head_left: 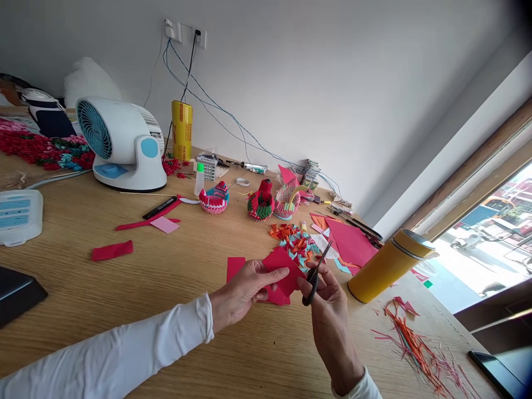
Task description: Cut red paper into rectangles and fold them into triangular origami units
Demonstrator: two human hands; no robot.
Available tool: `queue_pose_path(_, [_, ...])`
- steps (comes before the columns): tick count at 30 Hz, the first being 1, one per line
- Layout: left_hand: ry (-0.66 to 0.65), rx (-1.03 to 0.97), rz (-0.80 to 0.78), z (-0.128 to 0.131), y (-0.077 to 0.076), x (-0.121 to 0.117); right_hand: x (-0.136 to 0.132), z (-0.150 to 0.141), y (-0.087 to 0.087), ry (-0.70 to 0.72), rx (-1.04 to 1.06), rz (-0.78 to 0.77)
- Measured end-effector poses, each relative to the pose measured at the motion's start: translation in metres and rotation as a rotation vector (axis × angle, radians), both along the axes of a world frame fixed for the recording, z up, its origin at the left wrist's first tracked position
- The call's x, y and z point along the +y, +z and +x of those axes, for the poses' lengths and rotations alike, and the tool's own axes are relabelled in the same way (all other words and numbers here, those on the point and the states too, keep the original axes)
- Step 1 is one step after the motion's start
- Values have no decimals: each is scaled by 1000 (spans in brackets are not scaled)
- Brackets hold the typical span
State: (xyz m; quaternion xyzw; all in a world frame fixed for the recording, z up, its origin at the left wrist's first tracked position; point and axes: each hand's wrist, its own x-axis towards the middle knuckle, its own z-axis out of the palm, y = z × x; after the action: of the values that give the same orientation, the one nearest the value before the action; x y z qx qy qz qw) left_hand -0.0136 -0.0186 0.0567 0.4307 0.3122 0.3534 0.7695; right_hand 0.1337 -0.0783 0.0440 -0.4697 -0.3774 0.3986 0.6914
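Above the near side of the table (pixel 249 360): left hand (pixel 243 291) pinches red paper (pixel 282 266), right hand (pixel 330 302) wrapped round scissors (pixel 313 277) at its right edge. Can't tell if the blades bite. Looks partway: folded pieces (pixel 291 244) piled behind, trimmings (pixel 409 335) off right. Left, I'd judge: the held paper, loose red squares (pixel 235 266) below, large red sheet (pixel 351 241) uncut-looking.

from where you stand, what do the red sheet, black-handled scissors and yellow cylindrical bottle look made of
Flat red sheet in the left hand: likely matte paper, thin with crisp edges.
Black-handled scissors: slim pointed blades suggest metal; smooth dark handles look plastic.
Yellow cylindrical bottle: perhaps coated metal, given its smooth wall and shiny top band; plastic possible.
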Motion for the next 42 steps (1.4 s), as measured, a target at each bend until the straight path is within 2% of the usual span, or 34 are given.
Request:
queue_pose_path(3, [61,1,1,3,-3,-5,-4,0,0,27,-52,-20])
queue_pose_path(10, [3,122,200,-4,6,0,-23,25,10,287,-416,-154])
queue_pose_path(16, [-24,161,250,-7,8,2,-37,48,18,455,-614,-256])
queue_pose_path(23, [-47,147,235,-7,11,1,-44,44,32,409,-707,-325])
queue_pose_path(27, [-47,149,240,-7,14,-1,-44,38,39,444,-713,-324])
queue_pose_path(32, [-58,153,242,-7,15,-1,-44,39,37,448,-659,-352])
queue_pose_path(39, [-79,165,244,-8,12,0,-41,45,31,527,-721,-341])
queue_pose_path(42, [-64,186,264,-8,11,1,-42,45,31,515,-703,-350])
